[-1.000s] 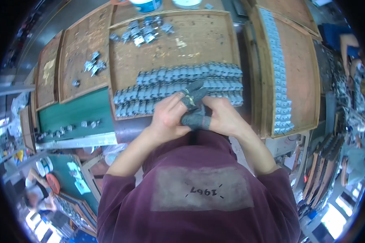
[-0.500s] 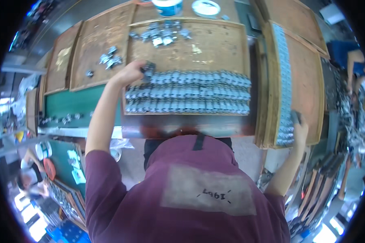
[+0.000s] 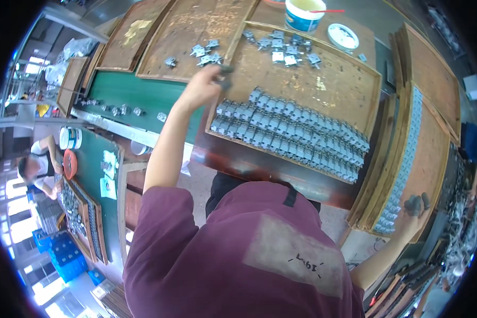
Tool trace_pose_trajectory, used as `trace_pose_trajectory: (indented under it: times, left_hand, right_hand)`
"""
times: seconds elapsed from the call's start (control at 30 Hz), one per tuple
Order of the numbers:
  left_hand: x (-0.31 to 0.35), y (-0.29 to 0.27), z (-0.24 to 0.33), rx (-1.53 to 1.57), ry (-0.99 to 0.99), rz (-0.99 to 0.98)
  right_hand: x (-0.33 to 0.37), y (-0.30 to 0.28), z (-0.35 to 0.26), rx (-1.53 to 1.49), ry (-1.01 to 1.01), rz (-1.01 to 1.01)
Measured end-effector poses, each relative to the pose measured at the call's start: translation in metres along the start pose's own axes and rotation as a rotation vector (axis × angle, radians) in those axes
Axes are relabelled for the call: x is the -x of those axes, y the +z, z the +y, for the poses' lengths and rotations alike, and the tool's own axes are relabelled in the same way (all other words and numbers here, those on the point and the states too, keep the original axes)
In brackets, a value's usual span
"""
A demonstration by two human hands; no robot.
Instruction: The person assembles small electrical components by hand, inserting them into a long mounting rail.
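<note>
My left hand (image 3: pixel 204 90) is raised over the left edge of the middle wooden tray (image 3: pixel 350 59). Dark coverings seem to sit on its fingertips, which look parted; blur softens them, and I make out no part between them. Below and to the right, small grey metal parts (image 3: pixel 286 127) stand in tight rows along the tray's near side. Loose metal parts (image 3: pixel 201 52) lie just beyond that hand, on the tray to the left. Over the near end of the right wooden tray (image 3: pixel 426 159), my right hand (image 3: pixel 411 220) spreads its dark-tipped fingers, beside a column of metal parts (image 3: pixel 405 169).
More loose parts (image 3: pixel 286 50) lie at the far side of the middle tray. Behind it stand a white-and-blue bucket (image 3: pixel 303 16) and a round white lid (image 3: pixel 343 37). A green work surface (image 3: pixel 138 95) holds scattered parts at left. Another person (image 3: pixel 40 161) works at the far left.
The view has turned, shifting the trays. My left hand has left the rows and moved toward the loose parts on the left. My right hand has come away from its column, fingers spread.
</note>
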State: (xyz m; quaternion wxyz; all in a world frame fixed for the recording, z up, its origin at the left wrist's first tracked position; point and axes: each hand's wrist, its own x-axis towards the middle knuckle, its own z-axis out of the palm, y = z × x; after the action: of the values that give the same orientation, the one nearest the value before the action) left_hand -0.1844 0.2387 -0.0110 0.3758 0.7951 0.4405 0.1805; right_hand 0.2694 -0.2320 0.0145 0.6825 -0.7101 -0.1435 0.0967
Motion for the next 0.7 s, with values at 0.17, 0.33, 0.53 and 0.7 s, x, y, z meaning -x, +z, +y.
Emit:
trace_pose_trajectory:
  times: [0.17, 0.33, 0.53, 0.7]
  left_hand:
    - [0.065, -0.035, -0.059, -0.78, -0.58, 0.159]
    - [0.103, -0.01, -0.096, -0.723, -0.79, 0.104]
    - [0.116, 0.012, -0.093, 0.139, -0.493, 0.438]
    - [0.105, 0.044, 0.042, 0.918, -0.296, 0.23]
  right_hand:
    - [0.014, 0.051, -0.006, -0.062, 0.092, -0.145]
    - [0.035, 0.129, 0.015, -0.107, 0.125, -0.39]
    - [0.075, 0.209, -0.01, -0.102, 0.097, -0.549]
    - [0.124, 0.236, -0.041, 0.074, 0.164, -0.872]
